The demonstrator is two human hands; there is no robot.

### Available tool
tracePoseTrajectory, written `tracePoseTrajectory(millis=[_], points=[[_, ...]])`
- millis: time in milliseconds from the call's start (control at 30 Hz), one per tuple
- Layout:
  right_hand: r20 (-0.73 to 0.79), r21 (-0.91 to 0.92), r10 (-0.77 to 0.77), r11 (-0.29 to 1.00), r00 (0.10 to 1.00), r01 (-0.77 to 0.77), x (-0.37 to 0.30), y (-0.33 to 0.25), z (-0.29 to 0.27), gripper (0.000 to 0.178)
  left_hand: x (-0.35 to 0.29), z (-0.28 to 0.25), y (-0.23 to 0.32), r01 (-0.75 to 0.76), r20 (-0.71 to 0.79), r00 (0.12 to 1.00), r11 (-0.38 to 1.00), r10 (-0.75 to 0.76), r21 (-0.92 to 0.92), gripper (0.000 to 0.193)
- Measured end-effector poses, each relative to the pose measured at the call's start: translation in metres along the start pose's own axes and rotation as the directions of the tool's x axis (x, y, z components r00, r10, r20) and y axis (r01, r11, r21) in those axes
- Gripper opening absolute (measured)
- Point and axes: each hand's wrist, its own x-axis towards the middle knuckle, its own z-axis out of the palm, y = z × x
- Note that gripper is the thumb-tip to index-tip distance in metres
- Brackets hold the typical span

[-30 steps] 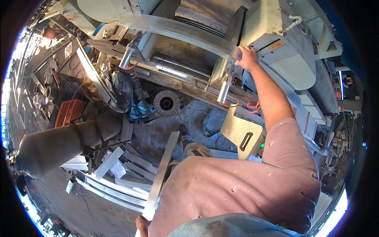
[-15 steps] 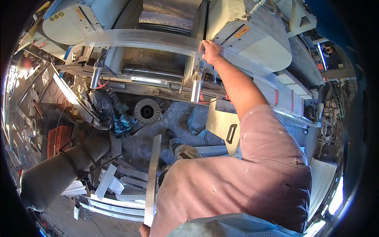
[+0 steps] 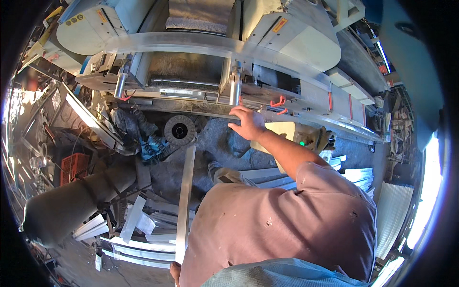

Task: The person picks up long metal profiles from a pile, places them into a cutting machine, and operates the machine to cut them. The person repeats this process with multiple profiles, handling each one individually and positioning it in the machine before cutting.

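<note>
My right hand [image 3: 249, 124] reaches forward with fingers apart and holds nothing. It hovers just below the right clamp cylinder [image 3: 235, 91], close to the front edge of the machine. A long silver metal profile [image 3: 191, 43] lies across the machine, passing above both this cylinder and the left clamp cylinder [image 3: 121, 83]. At the lower edge my left hand [image 3: 175, 271], partly cut off, grips the near end of a second long flat metal profile [image 3: 184, 205]. That one slants up past my left side toward a round ribbed disc [image 3: 180, 130] low in front.
Two large pale machine housings [image 3: 91, 28] [image 3: 291, 38] flank the machine's middle. A pale control box [image 3: 282, 131] with a green light stands by my right forearm. Offcuts [image 3: 143, 225] litter the floor at left, near a big grey cylinder [image 3: 71, 205] and a red crate [image 3: 74, 167].
My right hand has let go of the profile on the machine and come down toward me, below the right clamp cylinder. The left hand still grips its profile.
</note>
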Motion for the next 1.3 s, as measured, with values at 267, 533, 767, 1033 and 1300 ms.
tracePoseTrajectory(millis=[267,533,767,1033,1300], points=[[-0.508,-0.252,0.048,0.946,0.86,-0.202,0.139,0.091,-0.042,0.033,-0.008,-0.054,0.019,0.176,0.173,0.977,0.924,-0.123,-0.34,0.04],[-0.239,-0.57,0.11,0.788,0.965,-0.231,0.221,0.135,-0.059,0.037,-0.032,-0.05,0.049,0.22,0.147,0.972,0.932,-0.184,-0.287,0.046],[-0.492,-0.435,-0.274,0.899,0.827,0.039,0.235,0.156,-0.034,0.041,-0.012,-0.049,0.063,0.265,0.232,0.95,0.932,-0.209,-0.246,0.046],[-0.252,-0.527,0.047,0.831,0.966,-0.178,0.22,0.155,-0.067,0.034,0.021,-0.058,0.069,0.215,0.223,0.961,0.952,-0.165,-0.22,0.044],[-0.208,0.167,0.168,0.977,0.963,-0.135,0.019,0.041,0.005,0.021,0.0,-0.044,0.031,0.165,0.111,0.985,0.914,-0.133,-0.37,0.056]])
